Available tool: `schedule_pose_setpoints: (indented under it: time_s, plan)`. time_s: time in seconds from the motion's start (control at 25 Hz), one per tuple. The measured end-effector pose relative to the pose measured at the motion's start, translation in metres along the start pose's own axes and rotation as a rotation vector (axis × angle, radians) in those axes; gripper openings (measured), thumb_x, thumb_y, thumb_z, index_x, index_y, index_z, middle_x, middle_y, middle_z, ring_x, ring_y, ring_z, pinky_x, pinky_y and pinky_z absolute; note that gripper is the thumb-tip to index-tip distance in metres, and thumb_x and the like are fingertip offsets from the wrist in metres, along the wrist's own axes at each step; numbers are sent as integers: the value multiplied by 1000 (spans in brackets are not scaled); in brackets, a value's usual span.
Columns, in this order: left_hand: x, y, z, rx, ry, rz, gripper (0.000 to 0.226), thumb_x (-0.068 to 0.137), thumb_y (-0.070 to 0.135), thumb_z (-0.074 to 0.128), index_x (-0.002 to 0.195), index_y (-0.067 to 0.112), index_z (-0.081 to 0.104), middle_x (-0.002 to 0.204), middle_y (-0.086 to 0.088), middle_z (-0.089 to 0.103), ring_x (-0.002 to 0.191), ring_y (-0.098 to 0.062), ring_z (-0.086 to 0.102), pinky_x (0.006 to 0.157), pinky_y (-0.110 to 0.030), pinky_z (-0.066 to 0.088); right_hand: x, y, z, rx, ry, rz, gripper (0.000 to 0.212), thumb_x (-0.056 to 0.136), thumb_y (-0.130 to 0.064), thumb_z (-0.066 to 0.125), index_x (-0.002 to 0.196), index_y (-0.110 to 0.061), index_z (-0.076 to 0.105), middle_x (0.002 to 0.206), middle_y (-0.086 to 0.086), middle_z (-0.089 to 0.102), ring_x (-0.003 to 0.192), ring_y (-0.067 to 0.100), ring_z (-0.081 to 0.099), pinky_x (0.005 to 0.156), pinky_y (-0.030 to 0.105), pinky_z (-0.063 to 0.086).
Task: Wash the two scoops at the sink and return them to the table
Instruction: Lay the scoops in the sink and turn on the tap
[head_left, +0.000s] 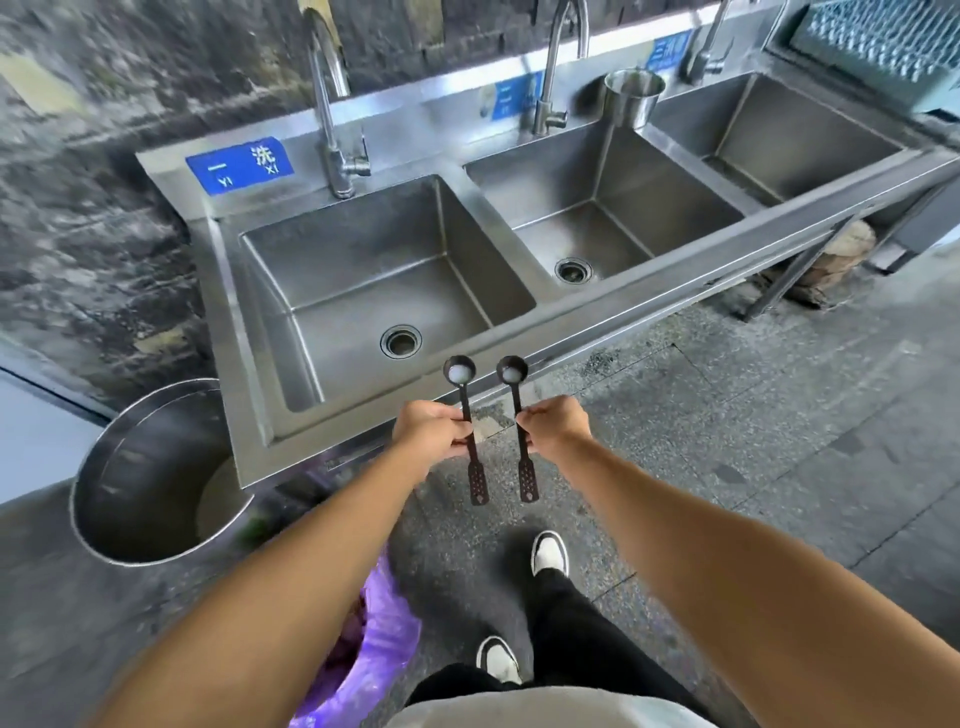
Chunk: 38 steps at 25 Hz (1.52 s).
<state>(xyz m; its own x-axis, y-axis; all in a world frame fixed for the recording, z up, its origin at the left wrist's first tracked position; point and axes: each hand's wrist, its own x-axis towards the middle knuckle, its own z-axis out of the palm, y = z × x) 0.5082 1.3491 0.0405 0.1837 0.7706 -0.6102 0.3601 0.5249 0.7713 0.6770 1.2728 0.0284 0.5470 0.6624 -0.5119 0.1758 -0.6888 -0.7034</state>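
Two scoops were in our hands, one in each. The left hand (431, 431) pinched the left scoop (467, 426) at the middle of its handle, with the fingers curled around it, and the right hand (553, 426) pinched the right scoop (518, 421) in the same way. Both scoops were dark and long, and they lay almost parallel, just beside each other but apart. Their long axis ran away from us: the round bowls pointed forward to the sink, the flat perforated ends pointed back to our body. In each bowl we saw something whitish. The scoops hung in the air above the front rim of the sink and the floor (727, 441), not yet over the water basin.

We counted three basins in one steel sink unit (597, 312) and three taps behind them. The left basin (374, 291) was the nearest one, with its tap (332, 119) and a blue label (239, 163). A steel cup (634, 96) stood on the rim between the middle and the right basin. One big steel bucket (150, 467) stood at the left of the sink, and one purple bag (374, 639) was near our left arm. Two shoes were seen on the floor below. Nothing stood between the scoops and the left basin.
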Motion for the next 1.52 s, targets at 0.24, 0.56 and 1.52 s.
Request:
schedule_pose_setpoints:
  time_s: [0.24, 0.56, 1.52]
  plan:
    - [53, 48, -24, -16, 69, 0, 20, 80, -14, 73, 95, 0, 70, 90, -16, 73, 78, -23, 75, 60, -28, 63, 75, -67, 18, -40, -93, -81, 15, 94, -15, 71, 91, -3, 80, 94, 15, 80, 91, 31, 77, 84, 47, 63]
    - [123, 125, -36, -116, 236, -79, 17, 85, -15, 67, 99, -6, 69, 99, -21, 73, 94, -31, 73, 79, -38, 61, 175, -163, 37, -86, -224, -117, 15, 91, -18, 74, 81, -8, 78, 91, 12, 80, 88, 26, 78, 83, 39, 64]
    - [271, 145, -171, -198, 369, -232, 19, 79, -10, 77, 85, 8, 73, 94, -19, 75, 85, -29, 76, 77, -42, 64, 281, -284, 171, -159, -339, -45, 26, 92, -8, 70, 70, -22, 70, 98, 12, 79, 93, 30, 76, 88, 46, 62]
